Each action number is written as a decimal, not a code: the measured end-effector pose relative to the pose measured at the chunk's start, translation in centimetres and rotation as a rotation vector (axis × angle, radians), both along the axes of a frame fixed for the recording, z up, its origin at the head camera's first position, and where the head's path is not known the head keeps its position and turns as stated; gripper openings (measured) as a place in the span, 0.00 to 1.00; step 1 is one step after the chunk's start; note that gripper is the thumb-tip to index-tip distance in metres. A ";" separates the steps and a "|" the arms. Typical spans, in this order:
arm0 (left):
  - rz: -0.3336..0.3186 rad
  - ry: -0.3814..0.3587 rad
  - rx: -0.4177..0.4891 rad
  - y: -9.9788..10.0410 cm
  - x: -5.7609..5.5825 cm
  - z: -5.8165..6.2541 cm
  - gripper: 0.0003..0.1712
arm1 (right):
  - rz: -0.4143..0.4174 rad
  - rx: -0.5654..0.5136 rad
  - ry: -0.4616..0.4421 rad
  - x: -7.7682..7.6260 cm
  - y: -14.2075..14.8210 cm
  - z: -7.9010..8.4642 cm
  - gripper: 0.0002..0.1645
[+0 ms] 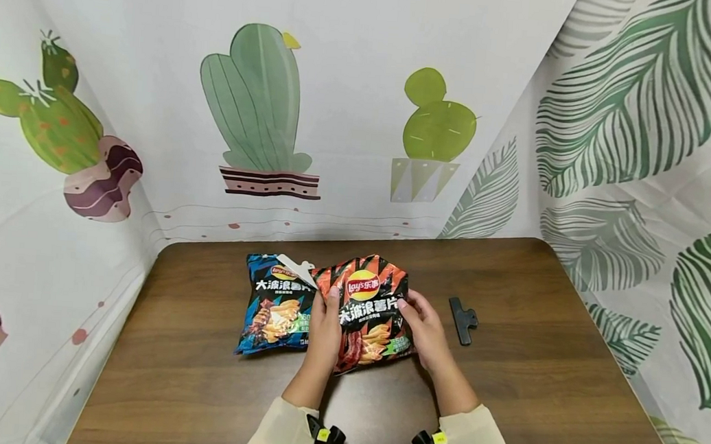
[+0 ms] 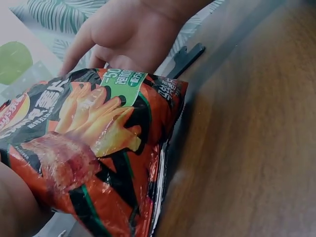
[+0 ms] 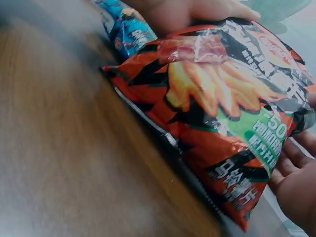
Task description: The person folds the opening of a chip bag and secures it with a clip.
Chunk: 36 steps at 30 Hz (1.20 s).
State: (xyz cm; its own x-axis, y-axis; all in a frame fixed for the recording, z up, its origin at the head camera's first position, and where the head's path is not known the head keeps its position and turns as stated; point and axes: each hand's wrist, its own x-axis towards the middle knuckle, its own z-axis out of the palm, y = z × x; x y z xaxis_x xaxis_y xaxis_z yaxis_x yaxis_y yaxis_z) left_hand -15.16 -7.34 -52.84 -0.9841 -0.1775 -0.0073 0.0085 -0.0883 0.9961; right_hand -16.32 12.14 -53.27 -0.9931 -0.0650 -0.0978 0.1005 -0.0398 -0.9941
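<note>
A red and black bag of chips (image 1: 364,343) is held between both hands, tilted up with its printed front facing me. My left hand (image 1: 324,331) grips its left side, thumb on the front. On the opposite side my right hand (image 1: 430,329) grips it, thumb on the front and the other fingers mostly behind. In the right wrist view the bag (image 3: 222,94) has its bottom edge close to the table. Just left of it lies a blue bag of chips (image 1: 274,316). A white clip (image 1: 295,269) sits at that bag's top right; whether it is clamped there I cannot tell.
A black clip (image 1: 463,321) lies on the wooden table (image 1: 543,373) to the right of my right hand. Behind the table hangs a white cloth (image 1: 357,112) printed with cacti. Leaf-patterned cloth (image 1: 613,254) borders the right side.
</note>
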 end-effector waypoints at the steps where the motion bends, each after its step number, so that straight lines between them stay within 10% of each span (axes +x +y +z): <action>1: 0.007 0.003 0.008 0.0 -0.1 0.0 0.40 | 0.027 0.033 0.003 0.0 0.0 -0.1 0.25; 9: 0.030 -0.026 0.059 -0.2 -0.3 0.4 0.46 | 0.140 0.249 0.042 0.2 -0.3 -1.4 0.33; 28: 0.095 0.090 0.068 -1.0 -0.7 1.2 0.38 | 0.055 0.226 0.131 0.4 -0.4 -1.7 0.26; 36: 0.150 0.131 0.132 -1.0 -1.1 1.5 0.21 | 0.055 0.246 0.140 0.6 -0.5 -1.9 0.27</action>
State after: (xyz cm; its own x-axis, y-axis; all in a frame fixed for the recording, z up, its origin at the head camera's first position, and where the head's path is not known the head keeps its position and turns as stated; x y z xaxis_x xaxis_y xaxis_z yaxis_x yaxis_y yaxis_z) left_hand -16.23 -8.38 -51.36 -0.9408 -0.3280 0.0861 0.1599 -0.2052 0.9656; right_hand -15.71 11.59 -55.15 -0.9936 -0.1108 0.0201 -0.0427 0.2056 -0.9777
